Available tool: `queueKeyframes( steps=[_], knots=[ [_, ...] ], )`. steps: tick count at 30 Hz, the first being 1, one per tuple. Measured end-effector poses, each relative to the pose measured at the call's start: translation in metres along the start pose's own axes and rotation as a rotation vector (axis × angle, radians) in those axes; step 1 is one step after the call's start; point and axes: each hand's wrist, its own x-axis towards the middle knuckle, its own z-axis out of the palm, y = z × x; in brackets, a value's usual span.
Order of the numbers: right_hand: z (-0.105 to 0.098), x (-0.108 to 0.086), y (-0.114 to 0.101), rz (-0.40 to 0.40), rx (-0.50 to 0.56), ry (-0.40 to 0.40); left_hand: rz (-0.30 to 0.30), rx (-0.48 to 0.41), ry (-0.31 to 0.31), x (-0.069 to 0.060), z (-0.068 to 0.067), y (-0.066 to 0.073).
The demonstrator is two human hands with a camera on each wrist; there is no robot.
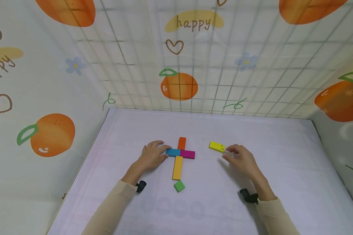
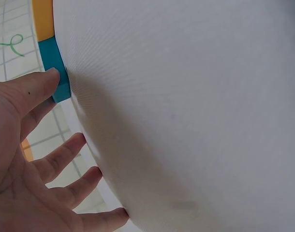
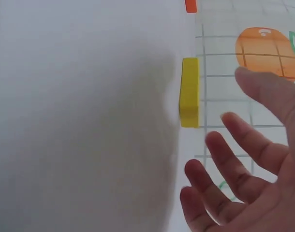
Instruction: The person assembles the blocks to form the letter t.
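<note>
My left hand pinches the left end of a blue block between thumb and index finger; its other fingers are spread on the table. Against the blue block's right end lies a magenta block. An orange-red block points away above that joint, and a longer amber block extends towards me below it. Close to the amber block's near end sits a small green block, turned at an angle. To the right, my right hand hovers beside a bright yellow block, fingers apart and holding nothing.
A white-covered table carries the blocks. Behind it and at both sides hang curtains printed with oranges, hearts and flowers. Each wrist wears a black camera, one at the left and one at the right.
</note>
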Motion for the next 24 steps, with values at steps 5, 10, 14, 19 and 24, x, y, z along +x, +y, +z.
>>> queueKeyframes(
  steps=[5,10,14,19,24],
  knots=[
    [0.003,0.008,0.003,0.027,0.101,0.006,-0.005,-0.002,-0.002,0.000,0.000,0.000],
    [0.007,0.016,0.005,0.046,0.164,0.013,-0.009,0.002,-0.001,0.000,0.000,0.001],
    [0.011,0.021,0.007,0.075,0.162,0.005,-0.011,0.000,-0.001,0.000,-0.001,0.001],
    [0.013,0.026,0.008,0.097,0.125,-0.010,-0.004,-0.007,0.001,-0.001,-0.001,0.002],
    [0.015,0.029,0.008,0.111,0.105,-0.016,0.001,-0.005,0.003,-0.002,-0.002,0.002]
  ],
)
